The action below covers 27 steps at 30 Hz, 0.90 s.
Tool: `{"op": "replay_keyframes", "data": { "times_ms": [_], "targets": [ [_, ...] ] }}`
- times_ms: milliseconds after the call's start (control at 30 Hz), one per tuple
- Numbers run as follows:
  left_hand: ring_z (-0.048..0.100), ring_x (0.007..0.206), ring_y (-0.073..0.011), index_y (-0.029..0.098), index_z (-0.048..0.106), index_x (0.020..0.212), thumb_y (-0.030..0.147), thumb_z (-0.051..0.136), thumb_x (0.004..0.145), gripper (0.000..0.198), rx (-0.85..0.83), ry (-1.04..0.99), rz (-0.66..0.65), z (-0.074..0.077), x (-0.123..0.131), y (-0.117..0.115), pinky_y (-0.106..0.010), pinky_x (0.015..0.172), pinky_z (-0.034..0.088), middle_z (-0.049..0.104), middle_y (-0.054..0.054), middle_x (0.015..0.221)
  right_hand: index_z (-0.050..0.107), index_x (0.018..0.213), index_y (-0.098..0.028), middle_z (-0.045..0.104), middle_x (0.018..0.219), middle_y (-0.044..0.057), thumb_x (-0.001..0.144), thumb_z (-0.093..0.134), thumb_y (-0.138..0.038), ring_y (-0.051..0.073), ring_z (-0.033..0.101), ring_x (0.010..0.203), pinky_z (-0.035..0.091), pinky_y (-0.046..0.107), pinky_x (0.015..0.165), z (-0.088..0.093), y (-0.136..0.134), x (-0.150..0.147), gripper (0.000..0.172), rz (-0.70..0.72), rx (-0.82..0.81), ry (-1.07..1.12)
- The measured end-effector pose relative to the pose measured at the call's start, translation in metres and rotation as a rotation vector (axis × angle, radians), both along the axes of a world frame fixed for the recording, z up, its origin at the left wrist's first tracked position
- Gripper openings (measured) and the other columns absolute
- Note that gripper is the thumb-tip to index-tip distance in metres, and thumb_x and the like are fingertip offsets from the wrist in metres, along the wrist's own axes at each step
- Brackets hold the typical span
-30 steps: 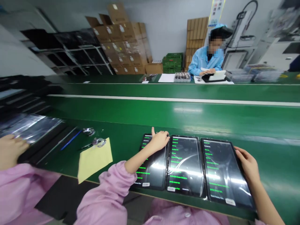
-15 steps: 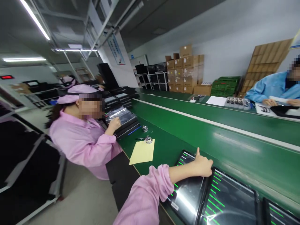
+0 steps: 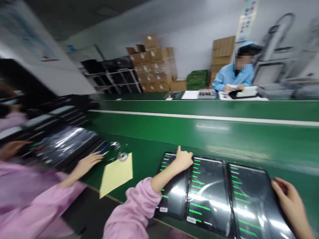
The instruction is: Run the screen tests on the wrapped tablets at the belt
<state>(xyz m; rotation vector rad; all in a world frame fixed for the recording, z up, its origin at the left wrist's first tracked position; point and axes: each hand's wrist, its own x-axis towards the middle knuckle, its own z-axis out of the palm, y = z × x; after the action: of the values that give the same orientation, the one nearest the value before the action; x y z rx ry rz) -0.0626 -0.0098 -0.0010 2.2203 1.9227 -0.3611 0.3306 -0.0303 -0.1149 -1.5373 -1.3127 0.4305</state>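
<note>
Three black tablets lie side by side on the green bench, with green text lines on their lit screens: a left tablet (image 3: 174,196), a middle tablet (image 3: 210,189) and a right tablet (image 3: 251,186). My left hand (image 3: 183,160) is over the upper right corner of the left tablet, beside the middle one. One finger points away from me; the others are bent and partly hidden. At the right tablet's outer edge is my right hand (image 3: 290,199), thumb along the rim and fingers curled around the side. White labels mark the lower corners of the left and middle tablets.
On the left, a co-worker's hand (image 3: 87,164) is near a pen, a yellow sheet (image 3: 117,174) and shiny round metal items. Stacked wrapped devices (image 3: 69,142) lie beyond. Across the green bench (image 3: 154,127) sits a person in blue (image 3: 235,74).
My view has swung right and all of the right tablet's upper part now shows. My right hand has come into view at its edge. My left hand keeps its pointing shape.
</note>
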Motion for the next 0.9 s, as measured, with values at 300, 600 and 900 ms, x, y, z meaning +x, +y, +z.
{"op": "replay_keyframes", "data": {
  "times_ms": [300, 600, 900],
  "targets": [
    [0.053, 0.131, -0.0424, 0.003, 0.056, 0.134, 0.008, 0.041, 0.084, 0.052, 0.018, 0.058, -0.132, 0.006, 0.02, 0.0, -0.072, 0.113, 0.019, 0.056, -0.034, 0.137, 0.059, 0.097, -0.023, 0.065, 0.085, 0.007, 0.063, 0.07, -0.068, 0.027, 0.063, 0.082, 0.053, 0.042, 0.078, -0.001, -0.007, -0.007, 0.057, -0.047, -0.159, 0.339],
    [0.047, 0.137, -0.0396, 0.021, 0.048, 0.145, 0.026, 0.043, 0.092, 0.054, -0.018, -0.11, -0.443, 0.004, 0.097, 0.0, -0.068, 0.117, 0.017, 0.047, -0.023, 0.15, 0.059, 0.099, -0.022, 0.066, 0.088, 0.008, 0.066, 0.067, -0.074, 0.027, 0.063, 0.083, 0.053, 0.042, 0.08, -0.013, -0.007, -0.004, 0.062, -0.036, -0.122, 0.32],
    [0.036, 0.144, -0.0435, 0.02, 0.051, 0.144, 0.044, 0.048, 0.093, 0.056, -0.058, -0.156, -0.446, 0.0, 0.099, -0.001, -0.071, 0.116, 0.009, 0.041, -0.025, 0.154, 0.061, 0.101, -0.023, 0.066, 0.089, 0.008, 0.069, 0.069, -0.073, 0.026, 0.063, 0.083, 0.052, 0.042, 0.081, -0.018, -0.007, 0.0, 0.06, -0.022, -0.105, 0.316]
  ]
}}
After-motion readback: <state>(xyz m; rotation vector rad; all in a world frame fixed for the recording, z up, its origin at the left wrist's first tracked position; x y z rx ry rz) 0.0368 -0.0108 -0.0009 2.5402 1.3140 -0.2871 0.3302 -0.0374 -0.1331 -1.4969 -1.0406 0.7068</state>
